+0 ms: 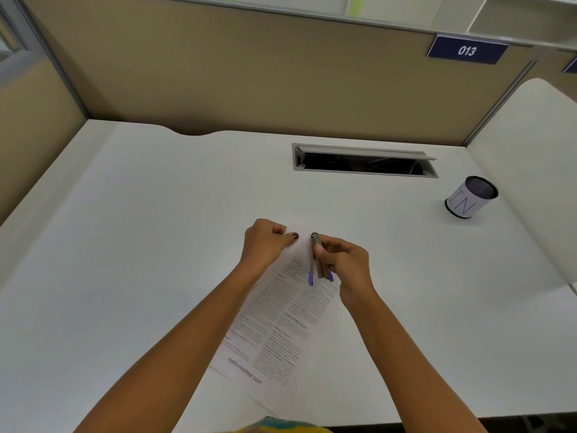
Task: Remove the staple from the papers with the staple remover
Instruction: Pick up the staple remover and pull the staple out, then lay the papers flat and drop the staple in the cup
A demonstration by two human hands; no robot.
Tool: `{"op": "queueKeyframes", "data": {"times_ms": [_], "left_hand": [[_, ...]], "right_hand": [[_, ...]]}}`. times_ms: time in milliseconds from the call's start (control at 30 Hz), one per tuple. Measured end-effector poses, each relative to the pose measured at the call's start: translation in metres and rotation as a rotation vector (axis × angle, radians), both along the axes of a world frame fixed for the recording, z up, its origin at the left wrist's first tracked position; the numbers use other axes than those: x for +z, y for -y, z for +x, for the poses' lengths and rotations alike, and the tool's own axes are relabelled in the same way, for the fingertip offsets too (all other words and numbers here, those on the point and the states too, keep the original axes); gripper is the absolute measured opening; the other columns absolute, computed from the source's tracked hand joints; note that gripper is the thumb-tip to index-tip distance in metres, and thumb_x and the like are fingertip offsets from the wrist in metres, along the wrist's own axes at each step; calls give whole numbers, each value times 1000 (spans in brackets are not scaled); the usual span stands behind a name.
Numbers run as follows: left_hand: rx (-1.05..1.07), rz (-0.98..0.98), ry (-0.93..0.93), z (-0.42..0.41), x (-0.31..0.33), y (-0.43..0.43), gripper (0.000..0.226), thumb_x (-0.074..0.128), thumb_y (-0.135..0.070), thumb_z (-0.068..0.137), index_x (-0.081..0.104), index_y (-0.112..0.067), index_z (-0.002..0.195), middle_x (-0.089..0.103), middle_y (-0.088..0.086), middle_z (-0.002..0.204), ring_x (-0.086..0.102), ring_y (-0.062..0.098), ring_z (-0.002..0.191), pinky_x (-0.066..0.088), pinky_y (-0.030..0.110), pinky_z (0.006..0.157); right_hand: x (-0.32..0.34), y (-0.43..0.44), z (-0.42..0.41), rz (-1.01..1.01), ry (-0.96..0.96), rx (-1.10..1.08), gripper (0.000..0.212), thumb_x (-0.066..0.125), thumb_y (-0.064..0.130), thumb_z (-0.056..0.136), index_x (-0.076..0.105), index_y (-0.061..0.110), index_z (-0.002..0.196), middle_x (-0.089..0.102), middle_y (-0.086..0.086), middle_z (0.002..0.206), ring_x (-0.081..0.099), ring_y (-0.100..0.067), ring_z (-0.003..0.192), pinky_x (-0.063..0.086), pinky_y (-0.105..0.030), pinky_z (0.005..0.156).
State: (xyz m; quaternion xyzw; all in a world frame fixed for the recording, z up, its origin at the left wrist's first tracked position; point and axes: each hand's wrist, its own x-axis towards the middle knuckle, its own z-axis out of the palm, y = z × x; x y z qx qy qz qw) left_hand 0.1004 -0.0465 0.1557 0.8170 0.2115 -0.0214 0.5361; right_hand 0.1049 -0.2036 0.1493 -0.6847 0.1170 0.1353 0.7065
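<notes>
Printed papers point(281, 320) lie tilted on the white desk point(156, 229), running from the near edge up to the desk's middle. My left hand point(267, 242) presses the papers' top left part, thumb flat on the sheet. My right hand point(343, 260) grips a metal staple remover point(317, 260) with purple handle tips. Its jaws touch the papers' top corner. The staple itself is too small to make out.
A cylindrical pen holder point(471, 196) with a white label reading "IN" stands at the right. A grey cable hatch point(363, 160) lies open at the back of the desk. Beige partition walls enclose the desk on three sides.
</notes>
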Motion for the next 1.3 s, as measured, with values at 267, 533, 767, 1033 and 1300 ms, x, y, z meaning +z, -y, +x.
{"op": "queueKeyframes", "data": {"times_ms": [267,533,767,1033,1300], "left_hand": [[48,-6,10,8,-12,-9,18,70,-27,84,58,-19,74,51,2,74,47,18,69,36,26,61],[290,-41,101,8,-27,-22,22,64,-28,89,67,-9,98,65,1,92,60,18,86,48,29,77],[476,-59,86,5,-54,-43,45,61,-22,90,33,-17,55,34,-2,54,29,13,49,22,25,53],[579,-45,6,-3,-88,-62,50,61,-21,90,27,-18,54,29,-2,53,24,13,49,20,25,52],[616,-13,25,-16,-102,-63,30,61,-22,91,58,-3,114,64,11,109,60,26,98,44,31,84]], "right_hand": [[-11,17,7,-52,-101,-152,14,72,7,82,76,12,95,72,-6,75,53,-12,49,42,-24,44],[-21,60,24,674,-640,-407,27,52,-1,93,59,-4,119,62,-20,99,58,-19,68,51,-20,40],[-47,84,16,617,-598,-467,30,46,3,98,54,-4,125,59,-21,90,50,-14,61,49,-18,38],[-80,93,-1,-592,-17,-438,23,65,30,89,67,11,101,72,-7,91,70,-26,70,59,-42,73],[-100,99,-7,-765,61,-357,28,59,33,93,64,8,105,69,-5,96,56,-15,69,35,-15,54]]}}
